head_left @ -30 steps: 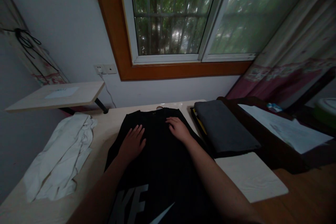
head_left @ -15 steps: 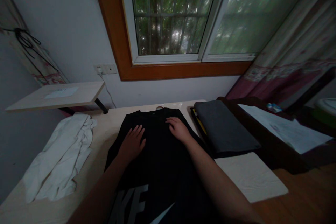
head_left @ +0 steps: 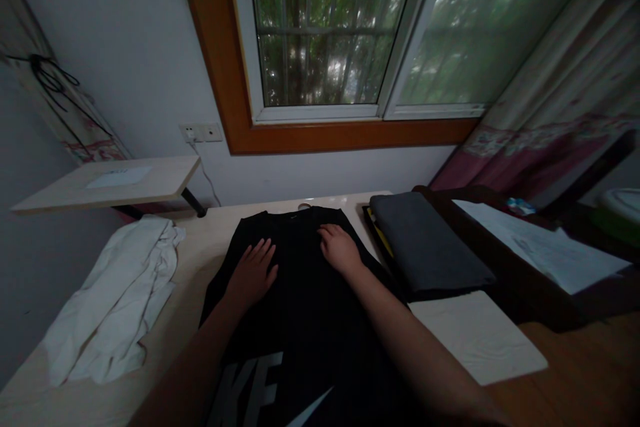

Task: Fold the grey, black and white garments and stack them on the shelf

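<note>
A black T-shirt lies spread on the light wooden table, its neckline toward the window and pale printed letters and a swoosh near me. My left hand rests flat on the shirt's left upper part, fingers stretched out and thumb apart. On the right upper part lies my right hand, palm down with fingers extended and slightly bent. Neither hand grips the cloth. The shirt's lower end runs out of view below.
A crumpled white garment lies on the table at left, below a small raised shelf. At right are folded dark grey cloth and a paper sheet on a dark brown surface. The window is ahead.
My right hand has shifted very slightly on the shirt. My left hand and the shirt look the same.
</note>
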Demonstrator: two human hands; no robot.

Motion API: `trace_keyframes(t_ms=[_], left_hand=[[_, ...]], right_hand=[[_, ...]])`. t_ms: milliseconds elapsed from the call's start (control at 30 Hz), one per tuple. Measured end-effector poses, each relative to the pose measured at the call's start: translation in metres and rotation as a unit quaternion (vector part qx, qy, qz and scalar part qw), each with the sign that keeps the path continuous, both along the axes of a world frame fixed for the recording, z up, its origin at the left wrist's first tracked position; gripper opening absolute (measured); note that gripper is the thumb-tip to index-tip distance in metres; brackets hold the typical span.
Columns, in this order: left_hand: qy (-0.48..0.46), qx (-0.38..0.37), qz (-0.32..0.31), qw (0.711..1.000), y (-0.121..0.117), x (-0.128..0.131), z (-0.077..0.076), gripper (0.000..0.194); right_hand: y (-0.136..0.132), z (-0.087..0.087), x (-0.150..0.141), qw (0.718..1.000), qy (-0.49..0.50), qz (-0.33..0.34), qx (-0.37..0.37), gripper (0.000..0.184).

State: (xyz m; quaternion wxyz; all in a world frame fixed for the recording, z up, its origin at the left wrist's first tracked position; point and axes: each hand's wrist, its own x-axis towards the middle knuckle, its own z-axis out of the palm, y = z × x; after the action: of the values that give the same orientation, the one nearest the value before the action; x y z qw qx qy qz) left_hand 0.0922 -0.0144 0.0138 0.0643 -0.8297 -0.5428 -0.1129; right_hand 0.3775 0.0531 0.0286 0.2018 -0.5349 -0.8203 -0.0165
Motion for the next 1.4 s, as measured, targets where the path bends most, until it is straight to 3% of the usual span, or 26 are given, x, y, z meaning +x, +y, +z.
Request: trace_keyframes(t_ms=[200, 367, 533, 667, 833, 1167, 1400], left_hand=[[-0.004, 0.006, -0.005, 1.000, -0.001, -0.001, -0.001, 0.055], [-0.033, 0.026, -0.011, 0.999, -0.001, -0.003, -0.003, 0.056], [-0.065, 0.063, -0.003, 0.996, -0.006, -0.001, 0.002, 0.042], [-0.054, 0.061, -0.004, 0.997, -0.012, 0.002, 0.009, 0.029], [-0.035, 0.055, 0.018, 0.998, -0.014, -0.004, 0.013, 0.028], [-0.003, 0.028, 0.111, 0.993, -0.002, -0.030, 0.024, 0.030], [0.015, 0.036, 0.135, 0.990, 0.014, -0.043, 0.024, 0.030]], right_hand=[[-0.025, -0.007, 0.001, 0.997, -0.045, -0.038, 0.041, 0.042], [-0.055, -0.008, 0.020, 0.995, -0.060, -0.055, 0.055, 0.043], [-0.089, -0.004, 0.043, 0.995, -0.065, -0.057, 0.046, 0.037], [-0.100, -0.006, 0.050, 0.996, -0.055, -0.069, 0.033, 0.039], [-0.088, -0.010, 0.047, 0.998, -0.042, -0.047, 0.015, 0.044], [-0.022, -0.005, 0.012, 0.999, -0.016, 0.029, -0.008, 0.050], [0.008, -0.003, -0.008, 0.999, -0.016, 0.046, -0.023, 0.052]])
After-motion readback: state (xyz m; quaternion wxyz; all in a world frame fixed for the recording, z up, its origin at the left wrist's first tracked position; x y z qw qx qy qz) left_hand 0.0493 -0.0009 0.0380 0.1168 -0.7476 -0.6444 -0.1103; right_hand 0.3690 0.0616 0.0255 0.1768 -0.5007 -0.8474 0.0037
